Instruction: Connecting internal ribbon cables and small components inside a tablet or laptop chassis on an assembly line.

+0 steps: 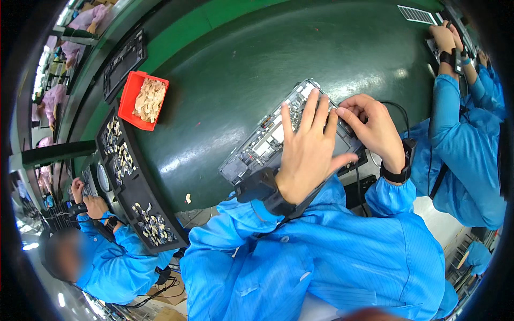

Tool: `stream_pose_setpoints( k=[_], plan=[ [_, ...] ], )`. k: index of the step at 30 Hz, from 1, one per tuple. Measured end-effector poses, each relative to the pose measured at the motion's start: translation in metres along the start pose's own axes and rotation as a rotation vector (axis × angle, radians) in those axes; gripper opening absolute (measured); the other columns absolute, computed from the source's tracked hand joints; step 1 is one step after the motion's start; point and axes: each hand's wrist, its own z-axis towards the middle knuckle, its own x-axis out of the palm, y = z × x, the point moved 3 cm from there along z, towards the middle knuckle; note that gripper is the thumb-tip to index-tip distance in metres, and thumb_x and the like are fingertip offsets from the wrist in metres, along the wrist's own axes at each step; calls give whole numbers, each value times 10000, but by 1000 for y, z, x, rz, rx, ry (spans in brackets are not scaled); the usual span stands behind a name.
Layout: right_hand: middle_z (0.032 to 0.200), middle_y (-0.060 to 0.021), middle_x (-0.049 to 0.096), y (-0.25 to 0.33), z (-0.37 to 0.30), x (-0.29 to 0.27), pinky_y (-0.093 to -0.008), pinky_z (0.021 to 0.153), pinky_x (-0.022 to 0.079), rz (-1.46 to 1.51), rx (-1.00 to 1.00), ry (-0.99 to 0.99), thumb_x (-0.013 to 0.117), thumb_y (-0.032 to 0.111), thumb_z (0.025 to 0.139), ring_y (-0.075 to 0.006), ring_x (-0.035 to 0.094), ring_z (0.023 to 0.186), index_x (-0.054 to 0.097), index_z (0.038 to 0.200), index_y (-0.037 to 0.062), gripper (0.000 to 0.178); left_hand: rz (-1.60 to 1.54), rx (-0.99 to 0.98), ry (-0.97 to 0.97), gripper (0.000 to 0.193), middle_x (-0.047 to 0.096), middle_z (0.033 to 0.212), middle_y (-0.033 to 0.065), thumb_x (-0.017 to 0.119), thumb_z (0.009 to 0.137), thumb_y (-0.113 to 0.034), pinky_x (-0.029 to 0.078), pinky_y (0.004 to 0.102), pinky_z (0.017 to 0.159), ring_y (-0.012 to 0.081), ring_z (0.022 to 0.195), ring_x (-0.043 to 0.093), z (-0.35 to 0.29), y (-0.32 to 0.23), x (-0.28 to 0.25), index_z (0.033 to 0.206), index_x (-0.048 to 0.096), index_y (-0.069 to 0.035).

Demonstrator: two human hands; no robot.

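An opened laptop base (276, 131), its circuit boards and metal parts showing, lies at a slant on the green table in front of me. My left hand (308, 155) is spread flat over its middle, fingers apart and pointing away from me, covering part of the boards. At the right edge of the base is my right hand (372, 125), its fingers curled and the thumb pressed toward the index finger. Whatever sits between those fingertips is too small or hidden to make out. A black strap with a dark device circles each wrist.
To the left stands a red bin (142, 100) of pale curled pieces. A black compartment tray (142, 187) beside it holds many small parts. A dark frame-like panel (124, 64) lies behind. Co-workers in blue sit at left and right. One pale scrap (188, 198) lies near the table edge.
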Motion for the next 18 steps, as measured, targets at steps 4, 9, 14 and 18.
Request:
stream_pose_setpoints(
  k=[4, 9, 14, 18],
  plan=[
    [813, -151, 691, 5, -2, 7, -359, 633, 509, -84, -29, -55, 770, 166, 939, -245, 664, 701, 704, 938, -34, 211, -17, -105, 93, 1080, 366, 1656, 290, 820, 771, -614, 192, 715, 1227, 409, 1591, 276, -32, -1, -4, 1540, 475, 61],
    [976, -147, 678, 14, -8, 21, -478, 824, 470, -463, -136, -152, 665, 183, 997, -371, 659, 914, 667, 1061, 46, 152, -27, -85, 106, 1042, 391, 1652, 262, 832, 768, -532, 211, 662, 1252, 393, 1577, 320, -36, 3, -5, 1568, 459, 23],
    [992, -170, 664, 15, -7, 27, -483, 838, 463, -371, -99, -111, 652, 185, 1005, -401, 646, 929, 608, 1090, 49, 166, -57, -47, -15, 1003, 427, 1648, 189, 816, 781, -520, 199, 705, 1239, 394, 1572, 322, -49, 5, 6, 1576, 465, -19],
    [997, -185, 695, 15, -5, 20, -407, 789, 537, -30, -132, -194, 699, 183, 1012, -303, 681, 890, 607, 1190, -8, 276, -49, -25, -18, 976, 468, 1622, 164, 776, 792, -562, 187, 706, 1243, 364, 1569, 328, -45, 4, 10, 1553, 495, -19]
  ],
)
